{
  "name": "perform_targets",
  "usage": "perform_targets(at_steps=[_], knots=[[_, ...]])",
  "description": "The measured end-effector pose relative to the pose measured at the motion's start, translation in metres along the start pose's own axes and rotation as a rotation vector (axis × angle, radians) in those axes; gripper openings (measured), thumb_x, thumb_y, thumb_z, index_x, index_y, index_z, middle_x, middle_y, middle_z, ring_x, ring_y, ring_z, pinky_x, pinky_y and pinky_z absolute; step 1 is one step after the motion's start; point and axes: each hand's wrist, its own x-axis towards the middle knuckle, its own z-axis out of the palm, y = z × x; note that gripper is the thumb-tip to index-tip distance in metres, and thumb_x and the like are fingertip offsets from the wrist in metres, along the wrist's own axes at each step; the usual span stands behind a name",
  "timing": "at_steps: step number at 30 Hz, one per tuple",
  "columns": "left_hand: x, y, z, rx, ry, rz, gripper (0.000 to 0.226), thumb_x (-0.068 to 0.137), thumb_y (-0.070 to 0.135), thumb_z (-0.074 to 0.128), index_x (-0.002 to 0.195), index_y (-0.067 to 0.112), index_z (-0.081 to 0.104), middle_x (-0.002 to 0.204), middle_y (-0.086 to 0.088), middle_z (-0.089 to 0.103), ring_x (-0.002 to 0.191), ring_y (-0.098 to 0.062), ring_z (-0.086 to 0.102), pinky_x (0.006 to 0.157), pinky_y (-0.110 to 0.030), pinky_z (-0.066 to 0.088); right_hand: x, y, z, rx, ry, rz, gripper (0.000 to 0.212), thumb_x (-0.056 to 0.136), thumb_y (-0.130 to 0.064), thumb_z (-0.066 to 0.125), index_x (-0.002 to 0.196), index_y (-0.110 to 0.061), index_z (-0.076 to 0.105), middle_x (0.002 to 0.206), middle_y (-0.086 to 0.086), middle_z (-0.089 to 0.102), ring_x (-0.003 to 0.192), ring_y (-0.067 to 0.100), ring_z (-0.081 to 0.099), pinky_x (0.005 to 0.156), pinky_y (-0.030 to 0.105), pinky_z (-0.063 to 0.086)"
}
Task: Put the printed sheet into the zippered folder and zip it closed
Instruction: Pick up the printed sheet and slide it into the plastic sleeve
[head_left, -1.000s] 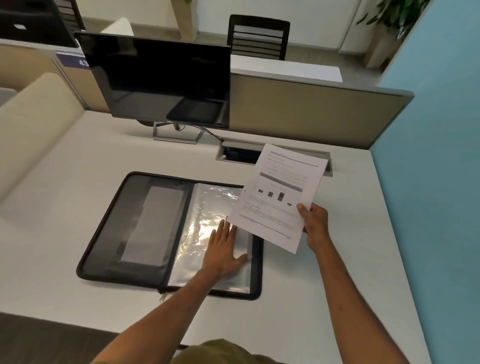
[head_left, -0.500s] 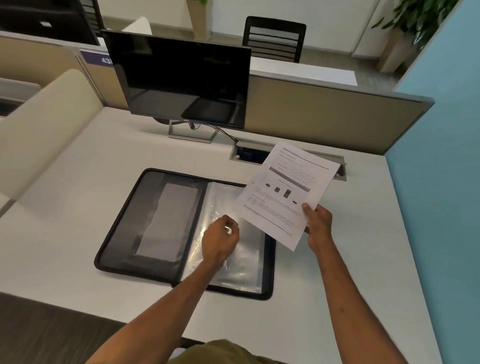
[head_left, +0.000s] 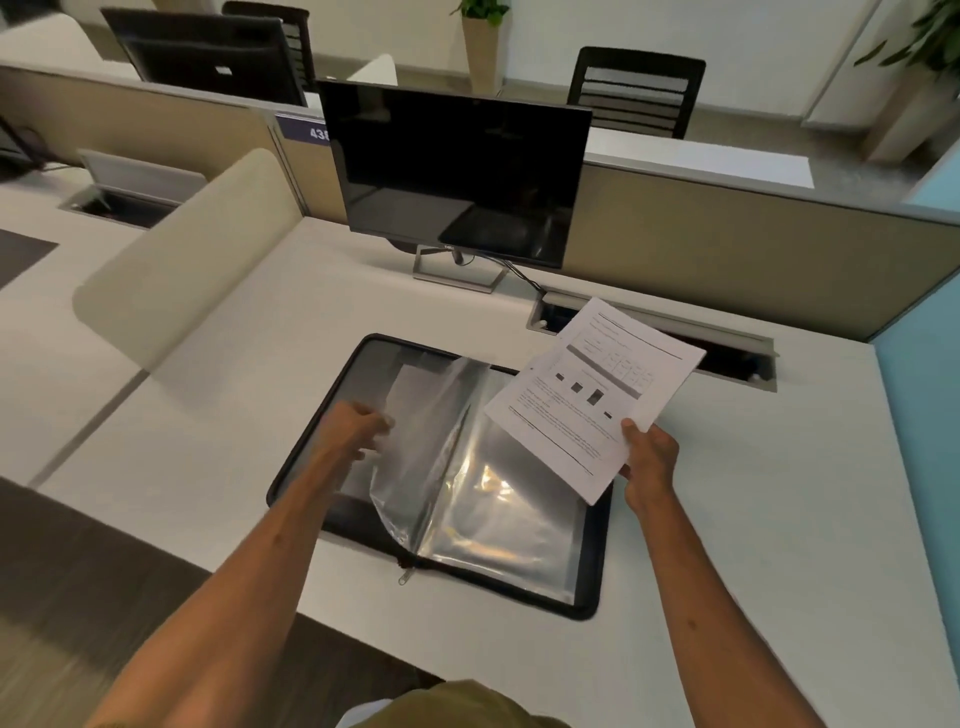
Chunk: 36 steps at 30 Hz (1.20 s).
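A black zippered folder (head_left: 592, 597) lies open and flat on the white desk, its clear plastic sleeves (head_left: 498, 509) showing on the right half. My left hand (head_left: 353, 431) pinches the edge of one clear sleeve (head_left: 421, 415) and holds it lifted over the folder's left half. My right hand (head_left: 649, 457) grips the lower right corner of the printed sheet (head_left: 587, 395), which hangs tilted above the folder's upper right corner. The zipper pull (head_left: 405, 576) lies at the folder's near edge, by the spine.
A dark monitor (head_left: 457, 171) on a stand sits behind the folder. An open cable tray (head_left: 727, 358) runs along the desk's back edge under the sheet. A beige divider (head_left: 171, 270) stands at the left, a blue panel (head_left: 919, 415) at the right.
My left hand went from lying flat on the sleeves to pinching one and swinging it up and leftward. The sheet stays held in my right hand. The camera view shifted right and back.
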Motion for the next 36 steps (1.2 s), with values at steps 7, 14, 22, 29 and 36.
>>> perform_targets(at_steps=[7,14,22,29,36], knots=[[0.021,-0.007,-0.047,0.039,-0.042,-0.113,0.028,0.093,0.002,0.077,0.119,-0.006,0.078,0.116,-0.024,0.080,0.094,-0.033,0.072,0.075,-0.032,0.053,-0.001,-0.003,0.015,-0.089,-0.066,-0.027,0.017,0.107,-0.016,0.063,0.121,-0.017,0.074,0.114,0.006,0.078,0.086,0.018,0.074,0.061,0.029,0.060],[0.031,-0.007,-0.031,0.321,0.252,-0.115,0.029,0.094,0.008,0.063,0.121,0.004,0.076,0.121,-0.021,0.077,0.113,-0.042,0.073,0.099,-0.045,0.061,0.009,0.002,0.024,-0.161,-0.085,-0.046,0.025,0.107,-0.018,0.064,0.129,-0.011,0.073,0.119,0.009,0.078,0.088,0.020,0.075,0.066,0.032,0.062],[0.032,0.012,0.020,0.479,0.221,0.149,0.054,0.100,0.010,0.060,0.154,0.005,0.053,0.154,-0.022,0.055,0.143,-0.041,0.052,0.117,-0.055,0.048,0.019,0.003,0.029,-0.164,-0.091,-0.036,0.026,0.107,-0.017,0.063,0.132,-0.011,0.072,0.124,0.012,0.078,0.107,0.036,0.076,0.091,0.054,0.065],[0.027,0.049,0.094,0.734,-0.073,0.494,0.054,0.105,0.010,0.056,0.158,0.014,0.049,0.165,-0.010,0.048,0.157,-0.030,0.040,0.127,-0.053,0.041,0.030,-0.005,0.011,-0.167,-0.027,-0.047,0.022,0.108,-0.018,0.063,0.127,-0.013,0.072,0.120,0.009,0.078,0.088,0.019,0.074,0.076,0.039,0.064],[0.031,0.082,0.153,0.923,-0.208,0.694,0.067,0.111,0.023,0.052,0.173,0.021,0.026,0.181,0.003,0.020,0.171,-0.020,0.011,0.139,-0.044,0.019,0.048,-0.022,-0.031,-0.194,0.103,-0.089,0.022,0.108,-0.018,0.062,0.126,-0.010,0.072,0.119,0.007,0.077,0.085,0.015,0.072,0.067,0.028,0.057]])
